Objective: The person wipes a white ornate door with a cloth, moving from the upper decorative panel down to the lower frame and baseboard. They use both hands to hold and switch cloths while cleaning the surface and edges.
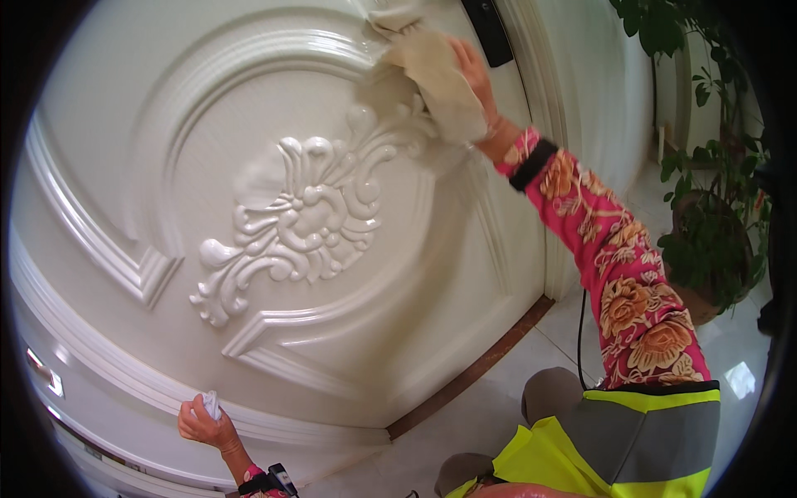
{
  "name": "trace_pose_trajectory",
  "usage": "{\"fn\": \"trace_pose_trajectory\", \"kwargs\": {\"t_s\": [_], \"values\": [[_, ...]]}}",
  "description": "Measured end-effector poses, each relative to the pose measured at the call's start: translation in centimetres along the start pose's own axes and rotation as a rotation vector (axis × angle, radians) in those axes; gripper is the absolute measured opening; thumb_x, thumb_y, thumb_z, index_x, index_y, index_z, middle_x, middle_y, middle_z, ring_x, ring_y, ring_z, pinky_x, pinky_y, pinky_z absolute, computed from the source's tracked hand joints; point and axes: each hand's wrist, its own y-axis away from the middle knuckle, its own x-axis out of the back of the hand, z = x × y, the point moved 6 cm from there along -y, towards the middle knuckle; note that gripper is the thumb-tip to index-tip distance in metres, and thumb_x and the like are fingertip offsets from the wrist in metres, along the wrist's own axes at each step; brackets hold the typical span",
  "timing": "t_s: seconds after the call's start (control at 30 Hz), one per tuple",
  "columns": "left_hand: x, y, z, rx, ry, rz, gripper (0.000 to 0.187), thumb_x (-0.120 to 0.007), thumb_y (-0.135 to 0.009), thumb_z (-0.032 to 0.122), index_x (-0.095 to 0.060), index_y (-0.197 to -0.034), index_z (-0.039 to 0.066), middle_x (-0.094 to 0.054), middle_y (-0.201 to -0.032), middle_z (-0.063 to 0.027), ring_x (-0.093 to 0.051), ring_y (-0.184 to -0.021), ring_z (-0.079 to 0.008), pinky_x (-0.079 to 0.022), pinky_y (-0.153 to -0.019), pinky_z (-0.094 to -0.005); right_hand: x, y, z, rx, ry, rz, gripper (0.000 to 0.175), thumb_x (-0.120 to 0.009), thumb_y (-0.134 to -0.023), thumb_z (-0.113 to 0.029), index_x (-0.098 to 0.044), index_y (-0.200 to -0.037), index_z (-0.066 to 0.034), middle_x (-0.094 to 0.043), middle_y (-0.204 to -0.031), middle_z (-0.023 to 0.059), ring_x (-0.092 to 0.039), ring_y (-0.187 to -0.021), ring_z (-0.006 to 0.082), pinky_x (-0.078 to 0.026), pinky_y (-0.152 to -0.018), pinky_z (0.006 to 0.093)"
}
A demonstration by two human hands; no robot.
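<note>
A white panel door [398, 261] with raised mouldings and a carved scroll-and-flower ornament [317, 218] fills the view before me. My right hand [476, 78] presses a beige cloth [442, 84] on the door's upper right part, just past the upper end of the ornament; the fingers are partly behind the cloth. Low at the left, near the door frame, my left hand [207, 423] is closed around a small crumpled whitish cloth or tissue [212, 404].
A black door lock plate [490, 31] lies right above my right hand. At the right a leafy plant stands in a pot [691, 302] on the glossy tiled floor [629, 339]. A brown threshold strip [473, 367] runs along the door's bottom. A black cable hangs beside my right sleeve.
</note>
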Motion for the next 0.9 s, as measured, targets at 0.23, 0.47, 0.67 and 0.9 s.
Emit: {"fn": "trace_pose_trajectory", "kwargs": {"t_s": [0.23,0.47,0.67,0.9], "values": [[0.3,-0.4,0.0,-0.014,0.017,-0.001,0.030,-0.077,-0.076,0.011,-0.063,-0.101,0.017,-0.056,-0.103,-0.0056,-0.054,-0.098,-0.0295,-0.041,-0.085,-0.0460,0.7,5.9,-2.4,-0.546,-0.314,0.025,0.034,-0.072,-0.075,-0.006,-0.066,-0.108,-0.0051,-0.062,-0.112,0.0127,-0.057,-0.106,0.0323,-0.047,-0.090,0.0370],[0.9,-0.9,0.2,0.005,0.040,-0.005,0.033,-0.078,-0.074,0.011,-0.063,-0.102,0.017,-0.055,-0.105,-0.0057,-0.054,-0.099,-0.0297,-0.041,-0.086,-0.0464,0.6,5.2,-0.7,-0.625,-0.091,0.038,0.022,-0.068,-0.072,-0.002,-0.065,-0.093,-0.0054,-0.061,-0.092,0.0094,-0.059,-0.086,0.0295,-0.049,-0.076,0.0372],[0.3,-0.2,0.1,-0.003,0.027,0.012,0.028,-0.078,-0.077,0.013,-0.063,-0.100,0.017,-0.055,-0.102,-0.0043,-0.054,-0.098,-0.0289,-0.041,-0.084,-0.0460,0.1,1.5,-4.7,-0.256,-0.188,-0.059,0.016,-0.069,-0.072,-0.005,-0.064,-0.087,-0.0068,-0.061,-0.092,0.0080,-0.059,-0.086,0.0281,-0.048,-0.076,0.0353],[0.6,-0.6,0.2,-0.021,-0.008,-0.003,0.029,-0.078,-0.076,0.012,-0.064,-0.101,0.017,-0.055,-0.104,-0.0052,-0.054,-0.099,-0.0290,-0.041,-0.086,-0.0459,-3.2,-1.8,-12.0,0.016,-0.354,-0.155,0.022,-0.067,-0.076,-0.015,-0.062,-0.097,-0.0122,-0.060,-0.099,0.0048,-0.056,-0.095,0.0230,-0.043,-0.086,0.0355]]}}
